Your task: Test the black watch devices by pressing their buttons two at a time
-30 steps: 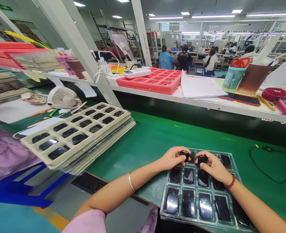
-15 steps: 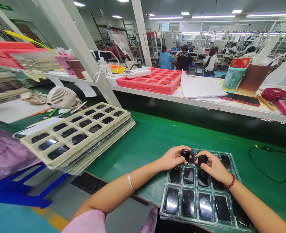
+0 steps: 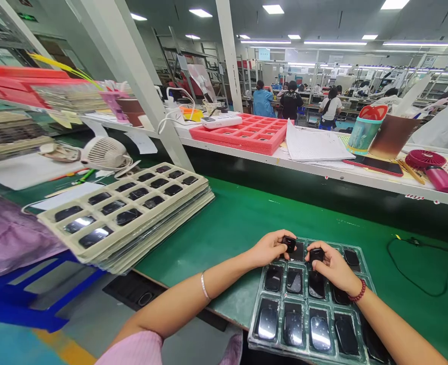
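Note:
Over the back row of a clear plastic tray (image 3: 251, 318), my left hand (image 3: 272, 248) pinches a small glossy black watch case (image 3: 289, 245) between thumb and fingers. Just to its right, my right hand (image 3: 334, 267) grips a second black watch case (image 3: 316, 254), tilted a little. The two pieces are apart. Rows of pockets in the tray hold more dark, rounded rectangular pieces, one being a shiny black piece (image 3: 320, 333) in the front row. My right forearm hides part of the tray's right side.
At the left is a stack of cream trays (image 3: 178, 215) with black pieces in the top one. A white fan (image 3: 105, 152) stands behind it. The raised shelf (image 3: 303, 170) carries a red foam tray (image 3: 242, 142), papers, cups and a phone. A black cable (image 3: 406, 271) lies at right.
My view has shifted slightly, so the shelf and background sit a little lower. Both hands keep hold of their watch cases, with only a slight change in position.

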Available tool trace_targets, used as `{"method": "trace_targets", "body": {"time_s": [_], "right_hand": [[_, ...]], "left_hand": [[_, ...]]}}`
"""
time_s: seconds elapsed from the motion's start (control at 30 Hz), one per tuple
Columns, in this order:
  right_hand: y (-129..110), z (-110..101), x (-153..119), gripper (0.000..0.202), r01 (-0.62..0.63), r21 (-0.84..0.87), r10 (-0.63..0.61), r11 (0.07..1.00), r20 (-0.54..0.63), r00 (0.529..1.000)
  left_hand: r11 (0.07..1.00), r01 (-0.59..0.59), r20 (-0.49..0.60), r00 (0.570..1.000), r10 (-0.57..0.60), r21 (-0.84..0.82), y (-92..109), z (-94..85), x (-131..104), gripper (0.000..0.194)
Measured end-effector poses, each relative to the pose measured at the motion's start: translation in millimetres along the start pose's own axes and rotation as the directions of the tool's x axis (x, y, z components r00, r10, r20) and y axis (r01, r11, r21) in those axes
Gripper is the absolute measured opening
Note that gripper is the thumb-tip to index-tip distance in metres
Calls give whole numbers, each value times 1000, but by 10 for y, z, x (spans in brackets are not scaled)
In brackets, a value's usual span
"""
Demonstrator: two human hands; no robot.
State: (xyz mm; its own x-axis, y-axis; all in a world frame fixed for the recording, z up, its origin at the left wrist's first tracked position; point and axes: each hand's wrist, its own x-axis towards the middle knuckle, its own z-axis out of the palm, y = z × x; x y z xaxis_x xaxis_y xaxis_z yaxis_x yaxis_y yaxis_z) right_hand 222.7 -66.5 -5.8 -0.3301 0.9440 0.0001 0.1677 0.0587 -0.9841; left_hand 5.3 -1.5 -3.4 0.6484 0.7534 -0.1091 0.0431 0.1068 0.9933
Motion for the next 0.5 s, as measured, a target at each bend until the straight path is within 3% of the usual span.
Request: {"method": "trace_targets", "body": {"time_s": [0.23,0.5], "right_hand": [[21,-3,-1,27,10,14,-9,1000,-6,1000],[-11,23,-16,30,7,40,-6,999,-34,999]], "left_hand": [[992,-73,3,997,74,-103,-13,30,-17,50],[957,-11,-73,997,-11,-288,21,-108,87,54]]}}
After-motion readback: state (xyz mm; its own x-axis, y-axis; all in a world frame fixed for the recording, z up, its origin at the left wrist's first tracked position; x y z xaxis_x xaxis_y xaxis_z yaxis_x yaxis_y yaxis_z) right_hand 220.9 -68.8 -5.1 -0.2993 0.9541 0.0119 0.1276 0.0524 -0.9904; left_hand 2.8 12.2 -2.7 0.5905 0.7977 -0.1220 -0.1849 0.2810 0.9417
